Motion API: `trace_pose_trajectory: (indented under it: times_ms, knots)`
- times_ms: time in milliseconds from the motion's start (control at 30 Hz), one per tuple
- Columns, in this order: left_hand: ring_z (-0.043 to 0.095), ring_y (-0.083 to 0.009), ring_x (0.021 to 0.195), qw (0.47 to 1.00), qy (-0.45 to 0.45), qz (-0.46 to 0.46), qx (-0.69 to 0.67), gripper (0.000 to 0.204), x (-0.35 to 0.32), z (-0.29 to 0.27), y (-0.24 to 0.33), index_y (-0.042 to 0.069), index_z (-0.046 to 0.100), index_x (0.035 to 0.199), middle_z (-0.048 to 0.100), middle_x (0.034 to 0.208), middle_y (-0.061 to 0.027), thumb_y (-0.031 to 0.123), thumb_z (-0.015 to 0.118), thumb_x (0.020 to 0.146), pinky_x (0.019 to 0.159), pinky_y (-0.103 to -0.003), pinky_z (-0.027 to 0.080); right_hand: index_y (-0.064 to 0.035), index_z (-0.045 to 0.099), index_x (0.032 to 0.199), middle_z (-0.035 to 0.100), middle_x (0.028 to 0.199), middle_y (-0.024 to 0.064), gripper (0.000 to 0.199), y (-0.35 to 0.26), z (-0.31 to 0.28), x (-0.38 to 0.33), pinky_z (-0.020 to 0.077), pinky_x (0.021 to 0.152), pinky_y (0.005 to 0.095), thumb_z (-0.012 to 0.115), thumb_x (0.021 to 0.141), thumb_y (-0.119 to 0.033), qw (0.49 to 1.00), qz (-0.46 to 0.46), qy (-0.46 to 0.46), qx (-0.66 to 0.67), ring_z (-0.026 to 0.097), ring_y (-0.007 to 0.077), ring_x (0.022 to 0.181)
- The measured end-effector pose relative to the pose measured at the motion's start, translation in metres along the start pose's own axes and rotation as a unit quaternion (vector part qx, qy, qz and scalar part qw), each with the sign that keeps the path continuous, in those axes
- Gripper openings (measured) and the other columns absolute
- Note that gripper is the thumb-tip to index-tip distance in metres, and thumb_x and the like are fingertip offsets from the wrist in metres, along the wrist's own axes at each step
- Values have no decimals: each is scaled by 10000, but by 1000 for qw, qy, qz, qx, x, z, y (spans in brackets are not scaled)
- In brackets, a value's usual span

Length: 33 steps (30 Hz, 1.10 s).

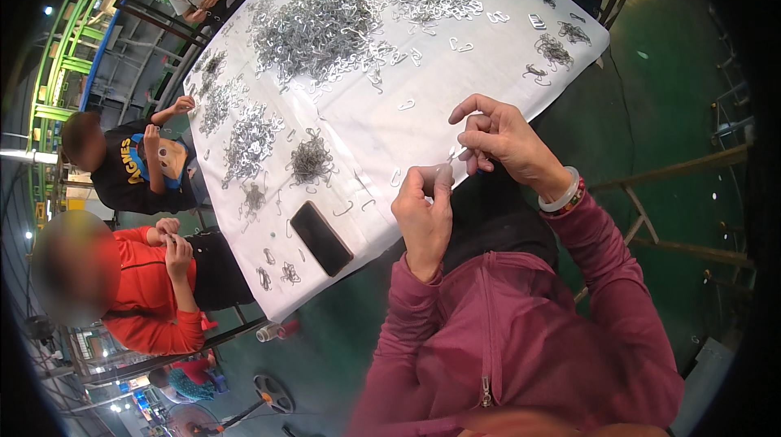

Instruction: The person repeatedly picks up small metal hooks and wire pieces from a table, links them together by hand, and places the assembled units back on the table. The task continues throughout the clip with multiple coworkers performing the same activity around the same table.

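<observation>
My left hand (pixel 424 213) is closed in a pinch at the table's near edge, thumb against forefinger. A small silvery wire piece (pixel 451 155) sticks up from that pinch toward my right hand (pixel 506 143). The right thumb and curled fingers close around its other end, while the right forefinger stays lifted. Its exact shape is mostly hidden by the fingers. Close to my left hand lies a loose flat metal clip (pixel 395 177), and another clip (pixel 407 104) rests farther up on the white-covered table (pixel 358 132).
A big heap of metal clips (pixel 321 26) covers the far table, with smaller piles of wire hooks (pixel 311 159) at left and hook bundles (pixel 554 51) at right. A dark phone (pixel 321 238) lies near the front edge. Co-workers (pixel 159 282) stand along the left side.
</observation>
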State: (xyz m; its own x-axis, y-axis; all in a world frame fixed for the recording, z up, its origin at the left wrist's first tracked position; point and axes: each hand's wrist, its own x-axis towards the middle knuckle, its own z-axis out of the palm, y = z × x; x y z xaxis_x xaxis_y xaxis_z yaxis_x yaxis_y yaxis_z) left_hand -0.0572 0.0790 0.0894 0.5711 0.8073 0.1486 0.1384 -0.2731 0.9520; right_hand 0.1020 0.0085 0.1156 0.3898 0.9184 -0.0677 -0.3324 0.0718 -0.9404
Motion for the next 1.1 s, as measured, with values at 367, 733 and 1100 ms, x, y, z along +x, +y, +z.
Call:
trace_pose_trajectory:
  times_ms: [367, 733, 1100]
  knots:
    - [550, -107, 626, 998, 0, 52, 21, 145, -1, 5, 4, -8, 602, 847, 620, 698, -58, 114, 663, 899, 585, -253, 450, 41, 526, 1015, 582, 649, 53, 201, -5, -11, -1, 407, 445, 199, 607, 842, -21, 999, 26, -8, 27, 619, 133, 541]
    - [557, -163, 615, 984, 55, 138, 102, 68, -7, 8, 3, -5, 604, 856, 598, 706, -83, 40, 651, 876, 574, -309, 449, 10, 533, 929, 624, 716, 87, 101, -6, -8, -5, 452, 486, 192, 603, 883, -47, 997, -3, -72, -31, 636, 116, 599]
    - [567, -78, 659, 998, 18, 57, 23, 164, 0, 3, -28, -23, 613, 838, 630, 719, -38, 114, 680, 896, 604, -213, 454, 33, 530, 1078, 635, 754, 84, 202, 48, 10, -3, 430, 465, 198, 589, 915, -70, 984, -52, 117, 124, 629, 133, 591]
